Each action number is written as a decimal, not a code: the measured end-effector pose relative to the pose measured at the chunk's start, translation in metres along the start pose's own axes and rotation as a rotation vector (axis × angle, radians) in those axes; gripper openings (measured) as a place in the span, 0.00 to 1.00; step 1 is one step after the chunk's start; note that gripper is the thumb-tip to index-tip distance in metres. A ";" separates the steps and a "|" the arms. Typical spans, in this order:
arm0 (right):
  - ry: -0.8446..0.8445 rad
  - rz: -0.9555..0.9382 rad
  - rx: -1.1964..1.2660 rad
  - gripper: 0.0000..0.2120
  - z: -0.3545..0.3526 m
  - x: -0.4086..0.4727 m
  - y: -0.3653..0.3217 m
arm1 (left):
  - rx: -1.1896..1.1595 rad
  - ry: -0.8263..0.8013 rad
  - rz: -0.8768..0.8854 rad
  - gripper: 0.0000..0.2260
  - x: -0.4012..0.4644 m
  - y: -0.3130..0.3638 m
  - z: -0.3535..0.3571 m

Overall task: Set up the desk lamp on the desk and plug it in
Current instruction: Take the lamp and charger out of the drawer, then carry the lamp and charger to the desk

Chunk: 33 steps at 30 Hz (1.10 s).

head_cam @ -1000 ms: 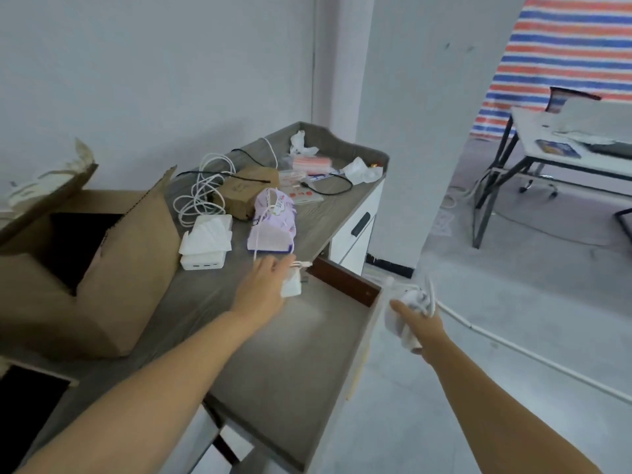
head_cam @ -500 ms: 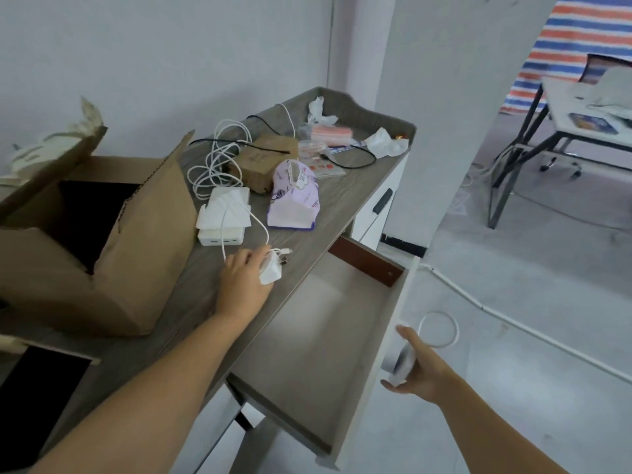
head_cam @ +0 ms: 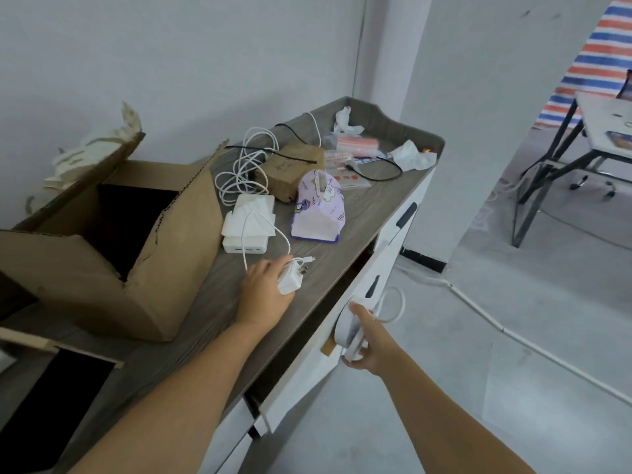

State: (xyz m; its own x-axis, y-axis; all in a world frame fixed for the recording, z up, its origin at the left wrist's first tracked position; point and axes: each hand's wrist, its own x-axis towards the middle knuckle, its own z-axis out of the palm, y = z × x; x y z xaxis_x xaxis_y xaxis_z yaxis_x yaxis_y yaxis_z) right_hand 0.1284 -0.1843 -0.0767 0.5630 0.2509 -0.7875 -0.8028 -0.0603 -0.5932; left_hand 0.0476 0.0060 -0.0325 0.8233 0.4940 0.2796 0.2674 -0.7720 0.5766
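My left hand (head_cam: 265, 289) rests on the grey wood desk (head_cam: 212, 319), closed around a white plug adapter (head_cam: 290, 278) whose thin white cable (head_cam: 263, 230) runs up over a white power block. My right hand (head_cam: 367, 343) hangs off the desk's front edge, gripping a folded white desk lamp (head_cam: 350, 330) with a loop of its white cord (head_cam: 393, 306) sticking out. The lamp is pressed against the white drawer front (head_cam: 345, 323), and the drawer is almost closed.
An open cardboard box (head_cam: 113, 241) fills the desk's left. A purple tissue pack (head_cam: 318, 210), a small brown box (head_cam: 294, 169), coiled white cable (head_cam: 246, 169) and wrappers lie toward the back. A white cable duct (head_cam: 533, 343) crosses the floor; another table (head_cam: 602, 121) stands at right.
The drawer, wide open before, has slid nearly shut with my right hand and the lamp against its front. My left hand has drawn the adapter back onto the desk top.
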 end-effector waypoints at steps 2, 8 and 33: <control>-0.003 0.002 -0.001 0.32 0.013 0.007 0.000 | -0.061 -0.003 -0.016 0.24 0.001 -0.002 0.000; -0.015 0.002 -0.018 0.35 0.032 0.021 -0.001 | -0.072 -0.014 -0.019 0.25 0.002 -0.004 0.000; 0.866 -0.374 -0.881 0.35 -0.246 -0.179 -0.059 | -0.259 -0.710 0.178 0.19 -0.040 0.265 0.105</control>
State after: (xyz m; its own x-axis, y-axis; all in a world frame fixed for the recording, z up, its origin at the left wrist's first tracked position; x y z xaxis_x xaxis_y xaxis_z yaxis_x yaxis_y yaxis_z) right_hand 0.1233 -0.4635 0.0575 0.9334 -0.2943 -0.2052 -0.3570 -0.8192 -0.4488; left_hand 0.1378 -0.2601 0.0282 0.9898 -0.0706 -0.1237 0.0477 -0.6545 0.7546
